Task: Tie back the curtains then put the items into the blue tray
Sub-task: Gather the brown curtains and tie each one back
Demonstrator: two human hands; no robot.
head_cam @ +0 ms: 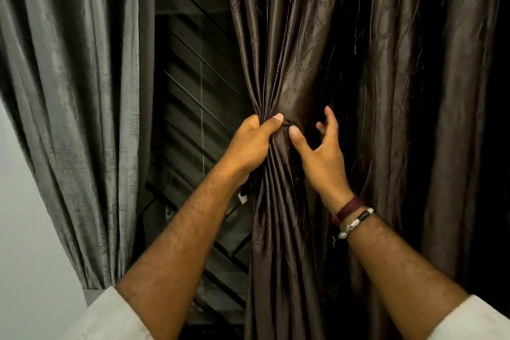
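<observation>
While the grey ribbed curtain (pixel 74 107) hangs loose at left, the dark brown glossy patterned curtain (pixel 317 58) at right is being gathered: first step, tying back. Dark slatted window (pixel 193 96) shows in the gap between them. Left hand (pixel 249 143) grips the bunched brown folds, fingers clamped round them. Right hand (pixel 321 150) is beside the bunch, fingers spread, thumb touching the cloth. No tie-back identifiable; blue tray not in view. Next, likely: sweep remaining folds into the bunch, then bind it.
</observation>
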